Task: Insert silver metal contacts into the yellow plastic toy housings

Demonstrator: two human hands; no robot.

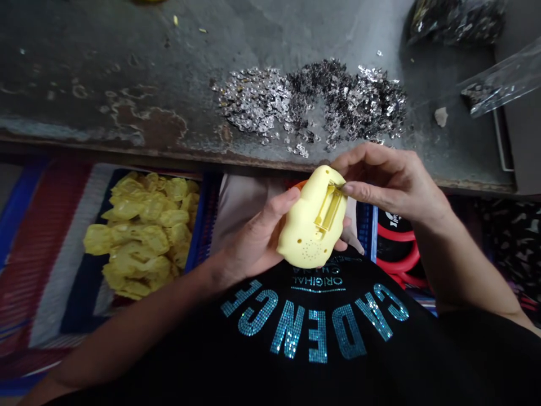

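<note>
A pale yellow plastic toy shell (pixel 310 225) is tilted up in front of my chest, with its open battery compartment (pixel 327 208) facing me. Screw holes and a patch of small speaker holes show on its surface. My left hand (pixel 264 231) grips the shell from the left, thumb along its edge and other fingers mostly hidden behind it. At the compartment's upper end, my right hand (pixel 376 180) is closed in a pinch, thumb against a small metal contact (pixel 337 184) that is mostly covered. Just beyond lies a pile of small shiny metal contacts (pixel 257 98) on the metal bench.
The worn bench (pixel 190 45) has its front edge just past my hands. Translucent yellow plastic parts (pixel 147 225) fill a blue-edged crate at left. Bags of metal pieces (pixel 456 22) lie at the back right. Red rings (pixel 399 242) sit below my right forearm.
</note>
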